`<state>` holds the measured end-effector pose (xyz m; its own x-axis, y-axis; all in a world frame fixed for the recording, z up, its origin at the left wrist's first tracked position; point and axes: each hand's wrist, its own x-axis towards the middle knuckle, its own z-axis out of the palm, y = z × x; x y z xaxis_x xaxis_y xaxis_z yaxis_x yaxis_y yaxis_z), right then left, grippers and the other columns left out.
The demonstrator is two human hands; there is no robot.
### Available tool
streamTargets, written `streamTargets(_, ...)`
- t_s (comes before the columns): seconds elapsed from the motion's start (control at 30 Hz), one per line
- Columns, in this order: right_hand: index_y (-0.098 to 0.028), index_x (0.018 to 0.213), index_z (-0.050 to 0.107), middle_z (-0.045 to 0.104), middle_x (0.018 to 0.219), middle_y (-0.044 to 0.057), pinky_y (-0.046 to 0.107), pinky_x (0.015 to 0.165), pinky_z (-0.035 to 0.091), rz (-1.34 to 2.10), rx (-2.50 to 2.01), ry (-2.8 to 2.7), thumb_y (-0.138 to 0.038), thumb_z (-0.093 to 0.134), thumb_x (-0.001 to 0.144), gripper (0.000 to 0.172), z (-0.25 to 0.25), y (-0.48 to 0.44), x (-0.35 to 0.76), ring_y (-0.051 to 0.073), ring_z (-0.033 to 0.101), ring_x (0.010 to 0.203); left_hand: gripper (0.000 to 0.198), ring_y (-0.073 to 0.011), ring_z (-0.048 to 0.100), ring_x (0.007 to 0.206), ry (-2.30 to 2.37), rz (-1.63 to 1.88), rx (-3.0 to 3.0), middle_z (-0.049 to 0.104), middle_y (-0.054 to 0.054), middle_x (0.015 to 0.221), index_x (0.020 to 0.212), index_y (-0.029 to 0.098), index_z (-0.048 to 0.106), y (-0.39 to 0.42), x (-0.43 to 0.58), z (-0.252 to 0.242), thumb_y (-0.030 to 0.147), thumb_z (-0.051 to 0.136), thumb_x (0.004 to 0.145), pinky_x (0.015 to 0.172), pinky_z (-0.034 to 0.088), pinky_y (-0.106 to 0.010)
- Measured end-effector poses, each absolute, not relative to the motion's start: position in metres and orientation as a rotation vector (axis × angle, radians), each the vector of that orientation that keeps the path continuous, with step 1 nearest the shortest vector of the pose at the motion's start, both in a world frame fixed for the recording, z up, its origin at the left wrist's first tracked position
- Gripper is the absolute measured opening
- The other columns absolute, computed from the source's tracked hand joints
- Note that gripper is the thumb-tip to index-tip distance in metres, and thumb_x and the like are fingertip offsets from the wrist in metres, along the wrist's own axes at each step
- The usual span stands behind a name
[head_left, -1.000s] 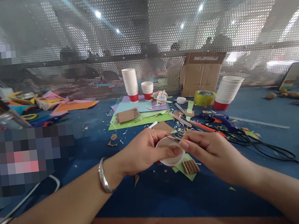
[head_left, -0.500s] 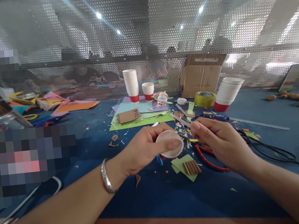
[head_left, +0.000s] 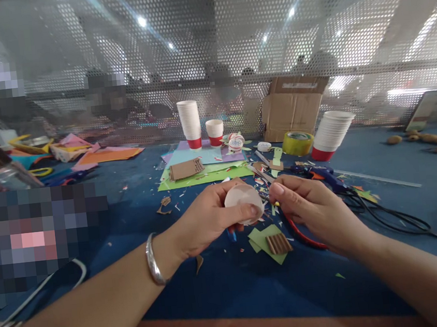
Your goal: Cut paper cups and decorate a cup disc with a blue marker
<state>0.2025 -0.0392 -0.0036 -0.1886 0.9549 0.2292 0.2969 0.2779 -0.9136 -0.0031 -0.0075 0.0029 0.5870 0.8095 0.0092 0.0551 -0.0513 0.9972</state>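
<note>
My left hand (head_left: 204, 217) is closed on a small round white piece that looks like the bottom of a paper cup (head_left: 234, 197), thumb across its face. Just right of it, my right hand (head_left: 317, 208) is pinched, thumb against the fingers; what it holds, if anything, cannot be made out. A red-handled tool (head_left: 302, 238) lies on the table partly under my right hand. Closer to me are green paper pieces (head_left: 257, 241) with a square of corrugated cardboard (head_left: 279, 243) on top. Paper scraps lie beyond my hands.
White cups with red bands stand in a tall stack (head_left: 189, 122), a short stack (head_left: 215, 130) and a leaning stack (head_left: 332, 130). Yellow tape (head_left: 297, 143) sits before a cardboard box (head_left: 294, 106). A blue glue gun (head_left: 335, 181) trails a black cable. Coloured paper (head_left: 112, 155) lies left.
My right hand has moved slightly left, closer to the round piece. In my left hand the piece has tilted a little. More of the glue gun shows.
</note>
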Motion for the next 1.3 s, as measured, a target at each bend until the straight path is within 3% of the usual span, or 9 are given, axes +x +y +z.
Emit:
streamTargets(0.17,-0.019,0.081,0.057,0.052,0.072,-0.002,0.024,0.06,0.041,0.928,-1.17,-1.739,-0.054,0.064,0.089,0.036,-0.006,-0.038,0.201,0.012,0.047,0.066,0.02,-0.0077,0.047,0.062,0.739,0.718,1.612,0.053,0.003,0.072,0.087,0.015,0.063,-0.009,-0.002,0.003,0.027,0.076,0.077,0.053,0.038,-0.019)
streamTargets(0.37,-0.019,0.081,0.059,0.054,0.072,-0.002,0.024,0.061,0.042,0.886,-1.163,-1.747,-0.041,0.064,0.089,0.024,-0.005,-0.039,0.201,0.012,0.05,0.066,0.012,-0.0076,0.043,0.059,0.772,0.568,1.618,0.048,0.004,0.066,0.077,0.014,0.06,-0.008,0.002,0.001,0.023,0.069,0.078,0.053,0.035,-0.02)
streamTargets(0.5,-0.018,0.079,0.059,0.051,0.068,-0.003,0.023,0.058,0.039,0.748,-1.211,-1.78,-0.033,0.064,0.089,0.019,-0.002,-0.041,0.2,0.011,0.045,0.062,0.007,-0.0088,0.047,0.066,0.778,0.641,1.69,0.053,0.002,0.074,0.084,0.015,0.064,-0.007,0.001,-0.002,0.02,0.067,0.08,0.058,0.039,-0.02)
streamTargets(0.7,-0.018,0.076,0.058,0.046,0.065,-0.004,0.024,0.056,0.035,0.454,-1.241,-1.851,-0.032,0.061,0.092,0.021,-0.006,-0.043,0.203,0.01,0.04,0.061,0.032,-0.0109,0.054,0.073,0.695,0.682,1.641,0.06,0.0,0.084,0.106,0.017,0.063,-0.007,-0.005,-0.003,0.039,0.073,0.085,0.066,0.047,-0.023)
streamTargets(0.83,-0.018,0.075,0.059,0.045,0.065,-0.004,0.023,0.055,0.034,0.379,-1.261,-1.837,-0.029,0.062,0.09,0.019,-0.01,-0.042,0.205,0.01,0.039,0.06,0.057,-0.014,0.06,0.088,0.606,0.674,1.489,0.064,-0.003,0.103,0.122,0.022,0.054,-0.007,-0.005,0.0,0.03,0.084,0.075,0.078,0.05,-0.026)
streamTargets(0.93,-0.017,0.076,0.059,0.046,0.065,-0.005,0.022,0.053,0.034,0.397,-1.257,-1.829,-0.028,0.061,0.09,0.018,-0.01,-0.042,0.204,0.009,0.038,0.059,0.061,-0.014,0.06,0.091,0.535,0.628,1.424,0.063,-0.003,0.107,0.123,0.024,0.053,-0.009,-0.005,0.003,0.024,0.086,0.072,0.08,0.051,-0.027)
streamTargets(1.1,-0.017,0.079,0.06,0.047,0.066,-0.004,0.022,0.054,0.033,0.499,-1.241,-1.823,-0.034,0.061,0.092,0.021,-0.006,-0.045,0.203,0.009,0.038,0.06,0.059,-0.0124,0.06,0.085,0.525,0.637,1.438,0.062,-0.001,0.102,0.118,0.023,0.055,-0.01,-0.004,0.004,0.02,0.087,0.069,0.076,0.052,-0.026)
streamTargets(1.3,-0.018,0.08,0.056,0.048,0.07,-0.003,0.025,0.055,0.033,0.705,-1.143,-1.836,-0.053,0.049,0.098,0.04,-0.001,-0.046,0.205,0.011,0.041,0.063,0.059,-0.0136,0.059,0.08,0.702,0.801,1.814,0.063,0.001,0.093,0.116,0.024,0.053,0.0,-0.01,0.0,0.033,0.088,0.069,0.071,0.05,-0.027)
